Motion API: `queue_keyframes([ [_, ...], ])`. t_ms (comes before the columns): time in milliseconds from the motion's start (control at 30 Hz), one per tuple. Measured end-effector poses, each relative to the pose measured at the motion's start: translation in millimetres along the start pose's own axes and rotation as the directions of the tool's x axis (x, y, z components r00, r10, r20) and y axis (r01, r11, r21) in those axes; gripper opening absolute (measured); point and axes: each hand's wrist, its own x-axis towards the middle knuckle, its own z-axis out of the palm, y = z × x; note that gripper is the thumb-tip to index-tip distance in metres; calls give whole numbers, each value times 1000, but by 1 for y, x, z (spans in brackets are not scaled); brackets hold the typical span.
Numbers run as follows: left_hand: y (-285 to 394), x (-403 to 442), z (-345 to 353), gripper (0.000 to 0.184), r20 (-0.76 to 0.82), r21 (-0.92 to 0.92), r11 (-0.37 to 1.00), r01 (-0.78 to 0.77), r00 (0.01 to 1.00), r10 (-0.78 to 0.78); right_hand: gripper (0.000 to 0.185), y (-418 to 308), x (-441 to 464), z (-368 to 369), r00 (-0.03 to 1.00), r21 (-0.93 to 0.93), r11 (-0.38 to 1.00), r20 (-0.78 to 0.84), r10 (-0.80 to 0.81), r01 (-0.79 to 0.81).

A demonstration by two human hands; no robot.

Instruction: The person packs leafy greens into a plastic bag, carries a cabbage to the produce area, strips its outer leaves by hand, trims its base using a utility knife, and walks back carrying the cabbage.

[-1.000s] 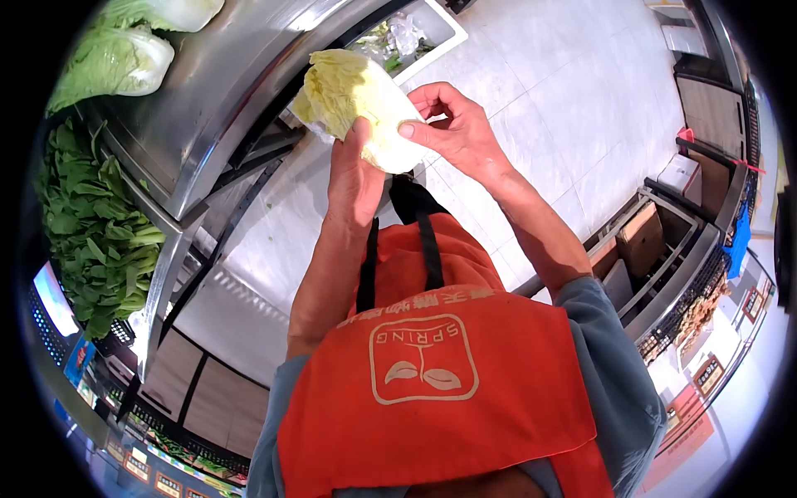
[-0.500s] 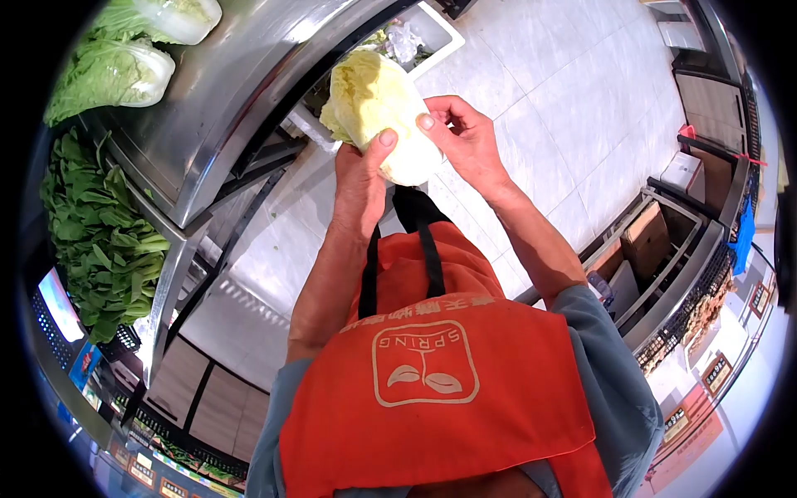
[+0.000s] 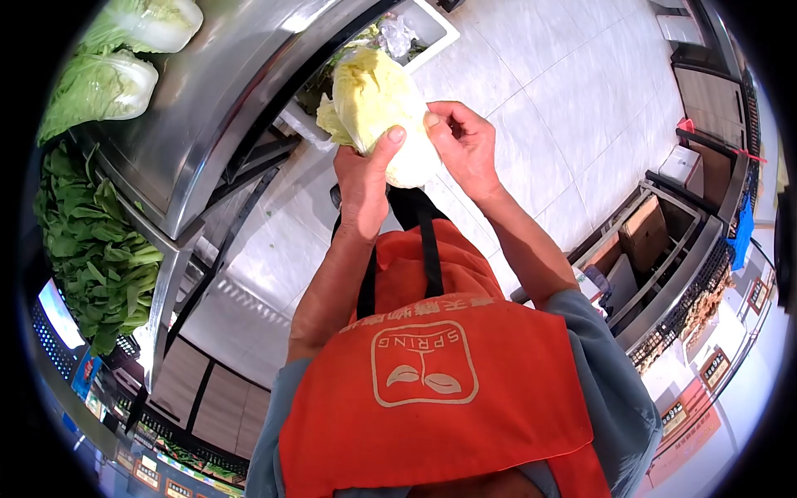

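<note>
Cabbage is up in the air in front of the red apron, over the tiled floor, leafy end pointing away from the body. Left hand is wrapped round the near left side of the cabbage, thumb laid on top, firm-looking grip; its fingers are mostly hidden underneath. Right hand is half curled at the cabbage's right edge, thumb and forefinger tips against it; cannot tell if a leaf is pinched between them. A ragged leaf sticks out left of the cabbage; can't tell if attached.

Step in hand looks like working over the outer leaves. Next move seems to call for a steady left hold and a light, sure fingertip grip on the right; pale leaves probably tear easily.

Just beyond the cabbage, apparently lower: white bin with scraps and clear plastic, partly blocked from view by the cabbage. Left of the cabbage, steel counter; its edge runs close and could get in the way of a leftward swing. Farther left, two more cabbages and heaped greens. Well right of the cabbage, a rack with a cardboard box, clear of the hands.
</note>
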Motion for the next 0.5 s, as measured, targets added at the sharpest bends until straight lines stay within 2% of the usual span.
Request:
queue_keyframes([
  [33, 1, 1, 1, 66, -8, 25, 1000, -7, 1000, 7, 21, 0, 1, 1, 1000, 15, 1000, -9, 10, -10],
  [133, 10, 2, 7, 63, 40, 83, 996, 13, 999, -16, 20, -14, 5, 15, 992, 92, 990, -79, -98, 105],
  [333, 0, 5, 3, 59, 14, 59, 998, -7, 1000, 6, 24, 4, 14, 0, 1000, -85, 996, -15, 14, -16],
  [433, 0, 6, 2, 60, -6, 69, 998, 3, 1000, -2, 23, 4, 11, 6, 997, -3, 999, -61, -40, 40],
  [500, 2, 9, 4, 60, 6, 118, 993, -20, 1000, 19, 22, -2, 15, 14, 991, -32, 992, -64, -120, 119],
])
